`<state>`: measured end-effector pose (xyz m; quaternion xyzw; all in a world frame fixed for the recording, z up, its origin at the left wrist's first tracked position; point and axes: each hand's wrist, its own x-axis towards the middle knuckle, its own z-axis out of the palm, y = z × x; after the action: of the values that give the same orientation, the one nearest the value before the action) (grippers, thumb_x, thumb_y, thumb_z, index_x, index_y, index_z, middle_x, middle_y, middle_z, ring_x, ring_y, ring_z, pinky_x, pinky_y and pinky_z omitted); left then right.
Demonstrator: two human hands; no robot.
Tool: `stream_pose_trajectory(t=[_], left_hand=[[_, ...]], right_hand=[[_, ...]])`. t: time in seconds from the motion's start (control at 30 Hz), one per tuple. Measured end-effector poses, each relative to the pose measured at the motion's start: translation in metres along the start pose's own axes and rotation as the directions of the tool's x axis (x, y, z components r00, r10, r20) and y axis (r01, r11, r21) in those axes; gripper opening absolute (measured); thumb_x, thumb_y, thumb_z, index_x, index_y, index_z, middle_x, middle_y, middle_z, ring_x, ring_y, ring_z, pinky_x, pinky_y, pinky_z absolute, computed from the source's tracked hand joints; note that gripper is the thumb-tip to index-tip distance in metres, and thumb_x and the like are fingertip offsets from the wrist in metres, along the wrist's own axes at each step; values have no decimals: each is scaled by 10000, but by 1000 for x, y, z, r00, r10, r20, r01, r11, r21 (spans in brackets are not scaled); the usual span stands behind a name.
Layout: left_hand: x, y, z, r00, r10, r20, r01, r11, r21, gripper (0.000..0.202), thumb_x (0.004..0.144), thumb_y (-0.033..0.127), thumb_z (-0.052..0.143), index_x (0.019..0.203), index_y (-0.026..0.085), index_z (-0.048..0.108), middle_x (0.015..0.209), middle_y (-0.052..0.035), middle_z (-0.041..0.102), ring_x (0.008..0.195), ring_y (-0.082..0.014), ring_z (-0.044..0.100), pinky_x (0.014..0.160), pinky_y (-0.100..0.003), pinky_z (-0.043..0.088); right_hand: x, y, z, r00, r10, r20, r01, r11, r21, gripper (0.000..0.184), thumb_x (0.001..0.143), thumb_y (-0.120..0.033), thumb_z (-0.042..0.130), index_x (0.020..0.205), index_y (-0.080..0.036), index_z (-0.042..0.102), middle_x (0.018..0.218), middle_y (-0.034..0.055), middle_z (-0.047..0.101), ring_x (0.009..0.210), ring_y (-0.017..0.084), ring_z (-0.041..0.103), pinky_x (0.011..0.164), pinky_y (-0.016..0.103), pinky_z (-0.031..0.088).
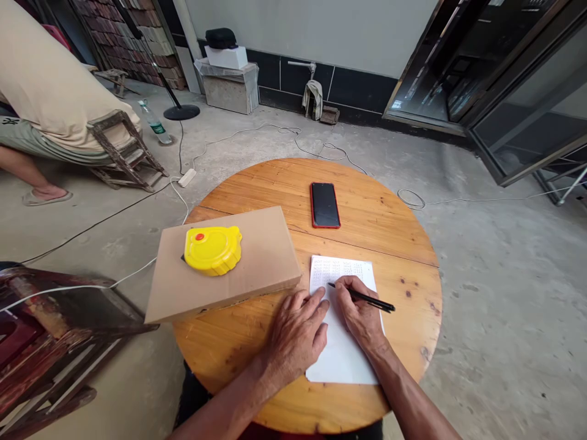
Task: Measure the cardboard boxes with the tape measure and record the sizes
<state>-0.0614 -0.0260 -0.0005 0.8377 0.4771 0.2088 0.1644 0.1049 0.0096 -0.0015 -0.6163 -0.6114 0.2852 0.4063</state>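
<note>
My right hand (360, 311) grips a black pen (371, 299), its tip touching a white sheet of paper (342, 354) with faint writing near its top. My left hand (298, 333) lies flat with fingers spread, pressing the sheet's left edge onto the round wooden table (394, 244). Just left of that hand a flat brown board (261, 263) rests on the table and overhangs its left side. A yellow tape measure (213, 249) with a red button sits on the board.
A red-cased phone (325, 205) lies face up at the table's far middle. White cables (293, 134) and a power strip (187, 177) trail over the concrete floor. A seated person (50, 91) is far left on a wooden stool (123, 153). Dark wooden furniture (50, 342) stands near left.
</note>
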Motion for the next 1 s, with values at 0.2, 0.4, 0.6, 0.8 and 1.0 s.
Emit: stream_pose_trajectory(t=[0.2, 0.4, 0.6, 0.8, 1.0], left_hand=[[-1, 0, 1, 1000, -7, -1, 7, 1000, -3, 399, 863, 199, 572, 1261, 216, 581, 1443, -16, 531, 1156, -266, 486, 983, -462, 459], [0, 0, 0, 1000, -6, -2, 6, 1000, -9, 391, 868, 197, 565, 1259, 203, 587, 1441, -18, 535, 1152, -265, 487, 992, -463, 456], [-1, 0, 1, 1000, -7, -7, 7, 1000, -3, 396, 860, 194, 576, 1255, 210, 592, 1437, -13, 538, 1150, -264, 489, 985, -460, 458], [-1, 0, 1, 1000, -13, -1, 13, 1000, -8, 391, 872, 200, 565, 1262, 202, 587, 1447, -3, 529, 1159, -261, 475, 997, -457, 447], [-1, -1, 1, 1000, -9, -4, 9, 1000, -12, 395, 867, 195, 569, 1261, 206, 588, 1438, -12, 538, 1152, -268, 480, 995, -465, 449]], right_hand=[[1, -2, 0, 1000, -3, 19, 3, 1000, -3, 205, 883, -315, 542, 742, -180, 602, 602, -28, 559, 521, 115, 463, 514, 231, 390], [0, -2, 0, 999, 3, 35, -2, 1000, -5, 200, 888, -306, 538, 748, -181, 606, 622, -21, 574, 537, 119, 476, 519, 229, 400], [0, -2, 2, 999, -18, 40, 19, 999, -35, 198, 891, -291, 534, 739, -180, 596, 612, -26, 560, 527, 112, 458, 504, 225, 379], [0, -3, 2, 999, -34, 10, 35, 998, -55, 205, 892, -286, 527, 733, -177, 595, 612, -24, 567, 534, 114, 477, 523, 229, 389], [1, -6, 1, 999, -27, 35, 28, 999, -41, 208, 880, -293, 531, 718, -177, 591, 586, -25, 559, 511, 113, 463, 494, 231, 378]])
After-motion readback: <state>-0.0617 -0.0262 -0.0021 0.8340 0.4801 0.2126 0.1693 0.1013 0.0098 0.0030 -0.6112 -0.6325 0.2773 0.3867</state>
